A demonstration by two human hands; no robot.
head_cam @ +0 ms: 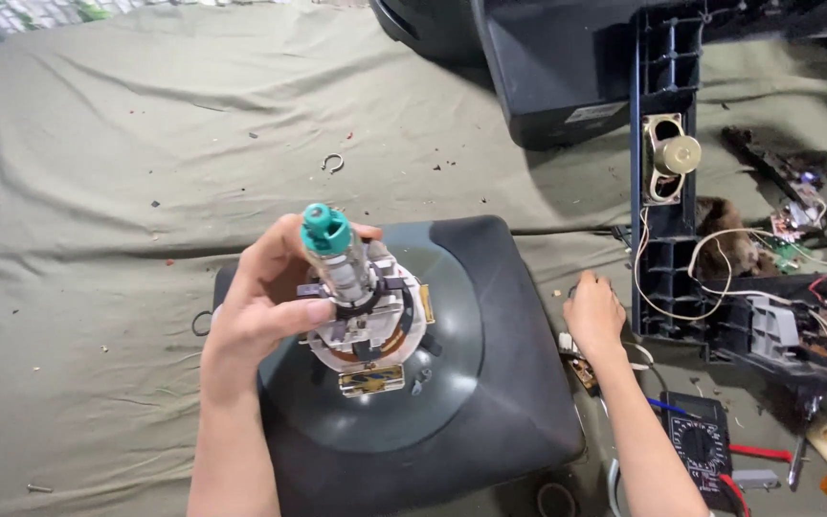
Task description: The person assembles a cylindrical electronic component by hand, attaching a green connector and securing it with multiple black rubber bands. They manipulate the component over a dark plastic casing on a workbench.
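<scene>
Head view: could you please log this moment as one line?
left hand: grips tube neck | right hand: on wires | tube: face down on cloth

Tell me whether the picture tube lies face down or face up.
Face down: the picture tube has its neck pointing up, gripped by the left hand.

hands: two, left (pixel 265 297), right (pixel 593 311)
picture tube (pixel 490 383): one
speaker (pixel 670 155): one
multimeter (pixel 701 448): one
snap ring (pixel 333 164): one
</scene>
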